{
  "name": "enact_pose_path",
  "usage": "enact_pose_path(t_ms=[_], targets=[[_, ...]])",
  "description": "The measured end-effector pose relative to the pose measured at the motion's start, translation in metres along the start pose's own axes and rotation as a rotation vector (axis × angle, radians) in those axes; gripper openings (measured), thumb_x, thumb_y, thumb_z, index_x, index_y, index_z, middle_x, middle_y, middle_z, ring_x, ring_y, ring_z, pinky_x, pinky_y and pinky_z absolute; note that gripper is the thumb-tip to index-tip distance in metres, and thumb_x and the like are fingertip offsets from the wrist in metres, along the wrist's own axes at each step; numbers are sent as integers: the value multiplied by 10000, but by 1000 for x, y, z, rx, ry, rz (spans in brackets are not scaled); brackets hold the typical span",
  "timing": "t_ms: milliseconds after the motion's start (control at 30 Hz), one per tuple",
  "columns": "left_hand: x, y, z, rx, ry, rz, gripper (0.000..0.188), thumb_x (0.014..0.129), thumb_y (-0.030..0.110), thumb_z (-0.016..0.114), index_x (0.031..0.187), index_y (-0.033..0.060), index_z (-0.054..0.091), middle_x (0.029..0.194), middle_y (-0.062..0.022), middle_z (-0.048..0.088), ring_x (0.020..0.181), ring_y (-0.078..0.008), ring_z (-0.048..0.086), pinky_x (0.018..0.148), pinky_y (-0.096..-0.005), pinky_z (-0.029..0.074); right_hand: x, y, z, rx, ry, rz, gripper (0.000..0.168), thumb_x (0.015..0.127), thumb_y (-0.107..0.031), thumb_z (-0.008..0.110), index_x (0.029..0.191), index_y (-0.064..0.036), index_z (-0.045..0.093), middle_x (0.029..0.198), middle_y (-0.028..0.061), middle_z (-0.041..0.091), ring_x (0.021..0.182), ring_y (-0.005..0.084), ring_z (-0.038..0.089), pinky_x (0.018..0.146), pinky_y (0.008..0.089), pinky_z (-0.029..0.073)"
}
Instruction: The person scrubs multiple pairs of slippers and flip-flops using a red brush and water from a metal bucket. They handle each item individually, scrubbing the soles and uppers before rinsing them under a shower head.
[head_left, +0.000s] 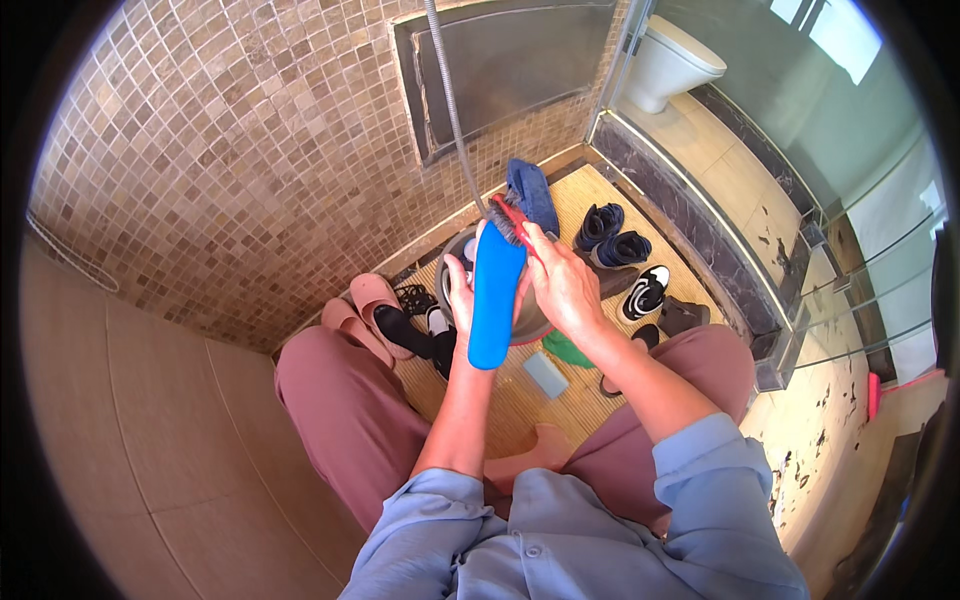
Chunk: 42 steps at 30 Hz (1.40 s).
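Note:
A bright blue shoe insole (495, 300) lies lengthwise along my left hand (460, 289), which holds it from beneath with the thumb out at the side. My right hand (562, 281) grips the red handle of a scrubbing brush (508, 219). The brush's dark bristles touch the upper end of the insole. Below both hands stands a round grey basin (534, 322), mostly covered by them; what it holds is hard to make out. A shower hose (450, 97) hangs down the wall and runs behind the brush.
Pink slippers (367, 304) and black socks (405, 330) lie left. Dark blue shoes (619, 240), a black-and-white shoe (645, 292) and blue cloth (534, 195) lie right and behind. A light blue block (546, 375) and green item (566, 349) sit nearer me. A marble curb (690, 217) borders the floor.

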<state>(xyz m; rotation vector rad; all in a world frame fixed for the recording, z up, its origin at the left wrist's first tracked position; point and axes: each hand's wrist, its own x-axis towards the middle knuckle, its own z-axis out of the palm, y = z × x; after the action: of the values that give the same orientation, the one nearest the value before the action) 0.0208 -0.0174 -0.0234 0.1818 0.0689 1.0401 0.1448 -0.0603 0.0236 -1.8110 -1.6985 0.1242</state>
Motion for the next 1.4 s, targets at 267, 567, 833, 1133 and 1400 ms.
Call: enact_pose_path(t_ms=[267, 567, 833, 1133, 1400], targets=[[6, 22, -35, 25, 25, 146, 787, 937, 704, 447, 1533, 198, 355, 1526, -175, 412, 1391, -436, 397, 1105, -629, 354, -54, -41, -18, 56, -183, -302, 542, 924, -116, 607, 1451, -170, 498, 840, 130, 567, 605, 346, 644, 485, 442, 518], [2, -4, 6, 7, -18, -3, 581, 1047, 509, 394, 1522, 176, 378, 1520, -127, 443, 1372, -332, 458, 1167, -503, 351, 0, 12, -8, -223, -1, -32, 509, 956, -177, 581, 1455, -194, 487, 891, 142, 625, 739, 371, 663, 640, 459, 529], [-3, 12, 7, -223, 28, -44, 628, 1022, 448, 492, 1458, 1, 421, 1486, -210, 457, 1355, -401, 456, 1179, -544, 334, 0, 10, -8, 65, 50, -41, 479, 956, -185, 584, 1428, -158, 511, 931, 167, 646, 800, 379, 676, 683, 481, 549], [-2, 25, -49, -140, 112, 114, 721, 984, 533, 521, 1421, -35, 441, 1433, -220, 502, 1320, -400, 491, 1099, -557, 418, -63, -18, 11, -96, -231, -272, 572, 901, -113, 606, 1452, -210, 490, 843, 125, 547, 596, 355, 638, 497, 474, 519], [3, 6, -66, -119, 214, -2, 571, 995, 331, 577, 1428, -16, 441, 1390, -226, 535, 1297, -400, 507, 1116, -553, 401, -16, 41, 62, -275, -238, -99, 531, 954, -158, 480, 1480, -210, 431, 938, 198, 632, 716, 408, 691, 588, 491, 550]])
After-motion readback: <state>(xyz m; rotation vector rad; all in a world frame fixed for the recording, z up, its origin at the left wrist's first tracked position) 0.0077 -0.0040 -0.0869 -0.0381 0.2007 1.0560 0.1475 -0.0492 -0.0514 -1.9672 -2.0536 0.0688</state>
